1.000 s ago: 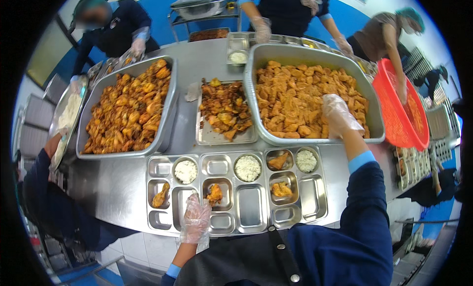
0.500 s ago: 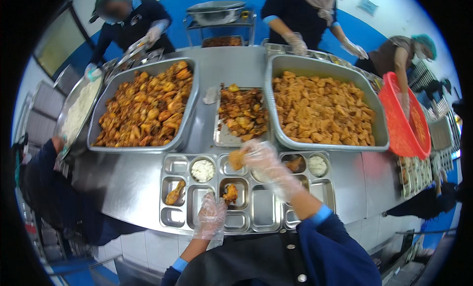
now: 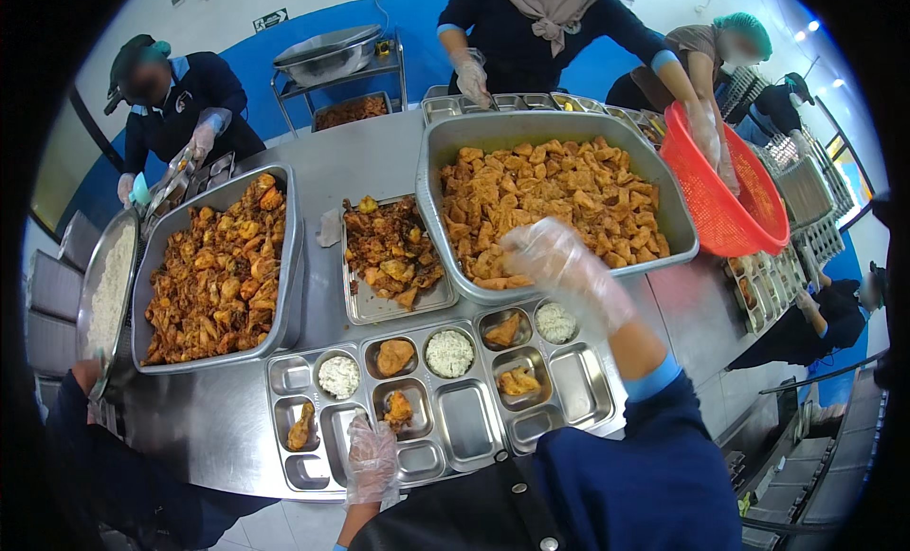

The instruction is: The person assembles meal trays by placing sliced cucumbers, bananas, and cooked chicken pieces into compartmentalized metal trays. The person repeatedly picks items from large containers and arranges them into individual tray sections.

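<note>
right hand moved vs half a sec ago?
Yes. The right hand was over the compartment trays before; it has gone up and away from the person, now at the near rim of the big pan of fried pieces.

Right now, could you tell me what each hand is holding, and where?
Left hand rests on the compartment tray near edge; right hand, blurred over the fried pieces, cannot be told.

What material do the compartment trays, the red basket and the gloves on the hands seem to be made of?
Compartment trays: probably stainless steel, with a grey brushed surface and soft reflections.
Red basket: likely plastic, with a uniform bright colour and a perforated mesh wall.
Gloves on the left hand and right hand: thin clear plastic film, wrinkled and see-through.
</note>
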Demonstrator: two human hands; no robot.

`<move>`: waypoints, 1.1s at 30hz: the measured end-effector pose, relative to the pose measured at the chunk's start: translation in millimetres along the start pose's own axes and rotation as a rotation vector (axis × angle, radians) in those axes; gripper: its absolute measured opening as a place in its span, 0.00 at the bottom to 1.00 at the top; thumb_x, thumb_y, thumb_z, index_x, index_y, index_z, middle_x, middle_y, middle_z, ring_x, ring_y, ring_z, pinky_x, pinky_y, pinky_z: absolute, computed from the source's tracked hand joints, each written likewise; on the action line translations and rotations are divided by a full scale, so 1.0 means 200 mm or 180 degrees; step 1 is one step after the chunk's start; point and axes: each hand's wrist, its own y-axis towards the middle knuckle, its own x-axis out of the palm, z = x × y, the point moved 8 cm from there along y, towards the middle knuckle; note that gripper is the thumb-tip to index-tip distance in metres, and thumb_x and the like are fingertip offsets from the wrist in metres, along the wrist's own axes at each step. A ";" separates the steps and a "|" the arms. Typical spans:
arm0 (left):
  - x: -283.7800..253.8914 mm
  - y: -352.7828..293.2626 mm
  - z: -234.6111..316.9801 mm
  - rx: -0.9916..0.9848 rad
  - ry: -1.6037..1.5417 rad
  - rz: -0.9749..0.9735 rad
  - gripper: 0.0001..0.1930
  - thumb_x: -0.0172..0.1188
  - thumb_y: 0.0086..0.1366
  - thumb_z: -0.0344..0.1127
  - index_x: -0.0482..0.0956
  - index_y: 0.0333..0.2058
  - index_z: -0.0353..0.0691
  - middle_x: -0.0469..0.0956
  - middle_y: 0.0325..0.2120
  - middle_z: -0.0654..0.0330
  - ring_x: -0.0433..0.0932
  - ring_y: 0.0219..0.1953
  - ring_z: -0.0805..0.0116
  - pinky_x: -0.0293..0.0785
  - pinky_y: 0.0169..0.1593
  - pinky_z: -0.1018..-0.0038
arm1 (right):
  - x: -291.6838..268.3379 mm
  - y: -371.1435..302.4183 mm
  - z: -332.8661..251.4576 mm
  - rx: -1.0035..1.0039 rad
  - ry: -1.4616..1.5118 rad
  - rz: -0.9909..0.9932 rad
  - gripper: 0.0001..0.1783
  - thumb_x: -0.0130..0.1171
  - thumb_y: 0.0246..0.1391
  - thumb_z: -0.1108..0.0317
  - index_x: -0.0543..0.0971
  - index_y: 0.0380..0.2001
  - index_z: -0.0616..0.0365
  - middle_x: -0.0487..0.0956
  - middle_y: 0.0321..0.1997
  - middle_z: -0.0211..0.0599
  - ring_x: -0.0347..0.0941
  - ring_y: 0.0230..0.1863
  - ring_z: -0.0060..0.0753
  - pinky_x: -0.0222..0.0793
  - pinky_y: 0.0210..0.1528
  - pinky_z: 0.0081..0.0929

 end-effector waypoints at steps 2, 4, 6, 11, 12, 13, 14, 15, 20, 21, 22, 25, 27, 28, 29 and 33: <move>0.03 -0.01 -0.03 -0.0128 0.0040 -0.0166 0.26 0.57 0.70 0.45 0.69 0.56 0.29 0.73 0.50 0.36 0.74 0.54 0.37 0.74 0.55 0.51 | -0.03 0.05 0.13 -0.0672 -0.2449 -0.0998 0.08 0.61 0.60 0.65 0.85 0.38 0.54 0.82 0.35 0.42 0.79 0.37 0.46 0.75 0.42 0.39; 0.04 -0.02 -0.05 -0.0171 0.0046 -0.0190 0.25 0.57 0.70 0.45 0.70 0.56 0.29 0.72 0.50 0.36 0.74 0.54 0.37 0.75 0.54 0.51 | 0.10 0.06 0.45 0.0761 -0.2504 -0.2802 0.14 0.60 0.62 0.58 0.86 0.46 0.49 0.84 0.48 0.37 0.79 0.51 0.43 0.76 0.53 0.37; 0.04 -0.02 -0.06 -0.0114 0.0014 -0.0115 0.25 0.57 0.70 0.45 0.70 0.55 0.30 0.72 0.50 0.37 0.74 0.53 0.38 0.75 0.53 0.51 | 0.09 0.04 0.54 0.1587 -0.2565 -0.2887 0.18 0.58 0.64 0.52 0.87 0.50 0.46 0.82 0.60 0.32 0.77 0.62 0.38 0.74 0.61 0.37; 0.05 -0.02 -0.04 0.0355 0.0530 0.0001 0.24 0.59 0.69 0.45 0.69 0.54 0.30 0.73 0.45 0.41 0.76 0.47 0.40 0.75 0.50 0.52 | 0.04 -0.01 0.43 0.2854 -0.2808 -0.2252 0.23 0.63 0.60 0.49 0.84 0.57 0.40 0.80 0.64 0.28 0.74 0.65 0.40 0.69 0.66 0.43; 0.06 -0.02 -0.02 0.0502 0.0755 -0.0039 0.24 0.59 0.69 0.45 0.70 0.53 0.30 0.73 0.45 0.41 0.76 0.47 0.40 0.75 0.50 0.52 | 0.05 -0.01 0.41 0.2724 -0.2699 -0.2333 0.24 0.60 0.61 0.50 0.83 0.59 0.40 0.78 0.66 0.29 0.72 0.67 0.39 0.67 0.67 0.43; 0.07 -0.02 -0.03 0.0447 0.0909 -0.0084 0.25 0.59 0.69 0.45 0.70 0.54 0.29 0.74 0.45 0.40 0.77 0.47 0.40 0.75 0.50 0.52 | 0.05 -0.02 0.41 0.2579 -0.2591 -0.2417 0.25 0.57 0.63 0.50 0.81 0.61 0.41 0.75 0.69 0.30 0.70 0.69 0.38 0.65 0.69 0.44; 0.06 -0.03 -0.02 0.0490 0.0748 0.0045 0.26 0.59 0.69 0.45 0.70 0.55 0.29 0.74 0.45 0.40 0.77 0.47 0.40 0.76 0.50 0.52 | 0.05 -0.03 0.42 0.2413 -0.2485 -0.2514 0.25 0.54 0.65 0.51 0.79 0.62 0.42 0.73 0.71 0.31 0.68 0.71 0.37 0.63 0.71 0.44; 0.05 -0.03 -0.02 0.0484 0.0744 0.0088 0.27 0.59 0.68 0.45 0.70 0.55 0.28 0.75 0.46 0.39 0.77 0.47 0.40 0.76 0.51 0.52 | 0.05 -0.03 0.45 0.2249 -0.2505 -0.2645 0.26 0.51 0.66 0.51 0.78 0.64 0.42 0.70 0.73 0.32 0.66 0.73 0.35 0.61 0.72 0.45; 0.06 -0.05 -0.04 0.0195 0.0271 0.0332 0.30 0.59 0.68 0.47 0.71 0.57 0.26 0.78 0.48 0.35 0.79 0.49 0.39 0.78 0.53 0.53 | 0.02 0.06 0.42 0.0379 -0.2143 -0.1780 0.20 0.62 0.55 0.62 0.85 0.52 0.49 0.84 0.54 0.40 0.78 0.57 0.39 0.74 0.56 0.35; 0.05 -0.05 -0.05 0.0151 0.0174 0.0473 0.30 0.59 0.68 0.48 0.71 0.57 0.25 0.78 0.48 0.35 0.79 0.49 0.39 0.78 0.53 0.53 | -0.05 0.10 0.34 0.0442 -0.1010 -0.0945 0.19 0.62 0.53 0.62 0.86 0.49 0.49 0.85 0.52 0.39 0.79 0.55 0.38 0.74 0.54 0.35; 0.05 -0.05 -0.04 0.0249 0.0454 0.0532 0.31 0.58 0.68 0.49 0.72 0.56 0.23 0.78 0.48 0.34 0.80 0.49 0.39 0.78 0.53 0.53 | -0.06 0.12 0.32 0.0896 -0.0632 -0.0571 0.18 0.63 0.53 0.62 0.87 0.47 0.49 0.85 0.50 0.38 0.80 0.52 0.38 0.75 0.53 0.34; 0.02 -0.06 0.00 0.0537 0.0434 0.0744 0.26 0.56 0.70 0.47 0.74 0.56 0.30 0.77 0.48 0.33 0.80 0.49 0.40 0.79 0.52 0.53 | 0.12 0.23 -0.04 0.1093 -0.1103 -0.0698 0.13 0.65 0.51 0.60 0.88 0.39 0.51 0.87 0.45 0.37 0.81 0.47 0.37 0.75 0.51 0.31; 0.04 -0.07 0.06 0.1047 0.1170 0.0272 0.22 0.55 0.71 0.46 0.75 0.56 0.37 0.77 0.48 0.34 0.79 0.49 0.40 0.79 0.50 0.52 | 0.51 0.18 -0.35 0.0936 -0.0235 -0.1711 0.16 0.67 0.50 0.57 0.88 0.39 0.53 0.86 0.42 0.40 0.82 0.46 0.32 0.76 0.50 0.30; 0.08 -0.08 0.09 0.1327 0.1774 -0.0141 0.20 0.54 0.72 0.45 0.76 0.56 0.41 0.77 0.47 0.35 0.79 0.49 0.40 0.79 0.49 0.52 | 0.76 0.19 -0.60 -0.0135 -0.0239 -0.1977 0.19 0.69 0.51 0.54 0.87 0.41 0.55 0.84 0.40 0.47 0.81 0.47 0.36 0.75 0.51 0.33; 0.03 -0.07 0.09 0.1228 0.1228 -0.0223 0.20 0.54 0.72 0.45 0.76 0.56 0.41 0.76 0.49 0.35 0.78 0.51 0.39 0.78 0.52 0.53 | 0.92 0.16 -0.70 -0.0061 0.0292 -0.1834 0.20 0.69 0.54 0.54 0.86 0.46 0.54 0.82 0.41 0.46 0.79 0.49 0.40 0.74 0.54 0.34; -0.14 -0.11 0.05 0.0413 0.0382 -0.0596 0.17 0.53 0.73 0.43 0.77 0.55 0.41 0.73 0.55 0.38 0.77 0.53 0.39 0.75 0.56 0.55 | 1.68 0.04 -0.98 -0.0096 0.2138 -0.2144 0.28 0.63 0.62 0.53 0.77 0.61 0.55 0.82 0.48 0.48 0.78 0.54 0.48 0.72 0.60 0.39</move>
